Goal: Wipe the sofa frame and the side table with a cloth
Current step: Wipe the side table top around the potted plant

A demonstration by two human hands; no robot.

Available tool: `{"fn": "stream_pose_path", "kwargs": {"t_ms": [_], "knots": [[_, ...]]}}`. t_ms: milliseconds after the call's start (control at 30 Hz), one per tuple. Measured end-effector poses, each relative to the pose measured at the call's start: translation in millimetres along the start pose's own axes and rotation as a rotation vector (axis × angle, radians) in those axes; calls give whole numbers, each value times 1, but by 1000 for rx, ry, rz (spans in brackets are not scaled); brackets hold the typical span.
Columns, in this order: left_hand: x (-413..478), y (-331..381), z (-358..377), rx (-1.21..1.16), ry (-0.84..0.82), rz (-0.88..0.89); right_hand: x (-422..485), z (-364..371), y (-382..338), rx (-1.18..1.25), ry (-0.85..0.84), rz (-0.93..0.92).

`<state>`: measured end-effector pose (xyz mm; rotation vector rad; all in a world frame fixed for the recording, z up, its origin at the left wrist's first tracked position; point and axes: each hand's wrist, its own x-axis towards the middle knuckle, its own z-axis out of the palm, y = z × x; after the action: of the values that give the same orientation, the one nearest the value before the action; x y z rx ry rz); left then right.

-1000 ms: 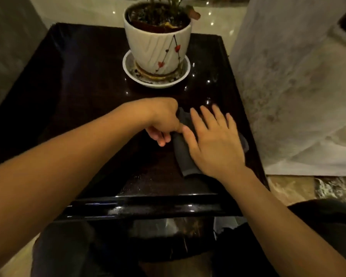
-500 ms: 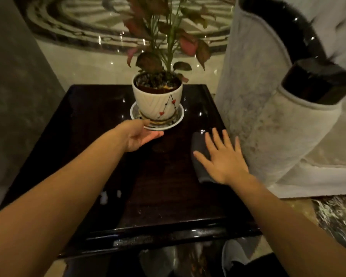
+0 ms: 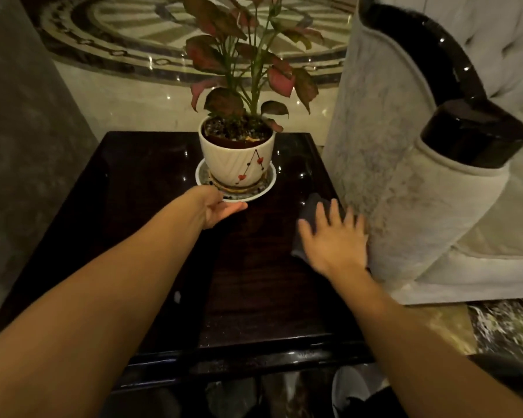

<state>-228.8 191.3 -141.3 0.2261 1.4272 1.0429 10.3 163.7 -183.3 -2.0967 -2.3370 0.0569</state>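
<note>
A dark glossy side table (image 3: 254, 297) fills the middle of the view. My right hand (image 3: 335, 239) lies flat with fingers spread on a dark grey cloth (image 3: 310, 212), pressing it to the tabletop near the right edge, beside the sofa arm. My left hand (image 3: 218, 206) reaches to the white saucer (image 3: 266, 188) under a white plant pot (image 3: 237, 161); its fingers touch the saucer's near rim. The sofa's pale upholstered arm (image 3: 405, 206) with its black glossy frame (image 3: 471, 131) stands to the right of the table.
A red-leaved plant (image 3: 248, 55) rises from the pot at the table's back centre. A grey upholstered surface (image 3: 18, 146) borders the left. Patterned marble floor (image 3: 169, 34) lies beyond. The table's raised front rim (image 3: 239, 357) is close to me.
The view has lifted from the tabletop towards the plant and sofa. My left hand let go of the cloth and moved forward to the saucer. My right hand slid the cloth right, towards the sofa arm.
</note>
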Motion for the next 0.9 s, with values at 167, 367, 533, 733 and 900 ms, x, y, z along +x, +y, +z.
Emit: {"fn": "stream_pose_path", "kwargs": {"t_ms": [167, 367, 533, 733, 900], "knots": [[4, 5, -2, 55, 38, -5, -77, 17, -62, 111, -14, -651], [0, 5, -16, 74, 46, -25, -49, 5, 40, -9, -28, -174], [-8, -1, -11, 93, 72, 6, -90, 18, -38, 72, 47, -299], [-13, -4, -12, 78, 95, 10, -85, 12, 48, 57, -32, -463], [-24, -7, -3, 53, 123, 45, -73, 12, -10, 111, -50, -15]]}}
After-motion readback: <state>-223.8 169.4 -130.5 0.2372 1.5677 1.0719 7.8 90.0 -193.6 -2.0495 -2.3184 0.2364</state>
